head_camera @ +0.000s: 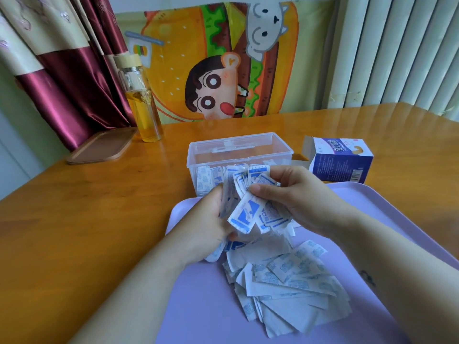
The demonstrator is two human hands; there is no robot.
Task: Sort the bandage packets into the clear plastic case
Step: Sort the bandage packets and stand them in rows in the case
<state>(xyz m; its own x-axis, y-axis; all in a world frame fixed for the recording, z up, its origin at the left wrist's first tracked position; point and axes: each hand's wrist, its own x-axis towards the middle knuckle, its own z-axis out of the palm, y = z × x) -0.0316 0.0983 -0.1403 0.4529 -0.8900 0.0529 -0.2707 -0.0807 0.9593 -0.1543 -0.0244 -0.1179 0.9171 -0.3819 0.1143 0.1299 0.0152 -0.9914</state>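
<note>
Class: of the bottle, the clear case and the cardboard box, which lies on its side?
The blue-and-white cardboard box, right of the clear case; case and glass bottle stand upright.

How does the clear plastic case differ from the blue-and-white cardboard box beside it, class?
The clear plastic case is see-through; the blue-and-white cardboard box is opaque and printed. The case stands upright holding some bandage packets; the box lies on its side, flap open. Both rest on the wooden table.

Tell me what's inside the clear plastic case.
Bandage packets show through the front wall of the clear plastic case, at its left. The held bunch of packets and the right hand cover its front right, hiding whatever lies there.
</note>
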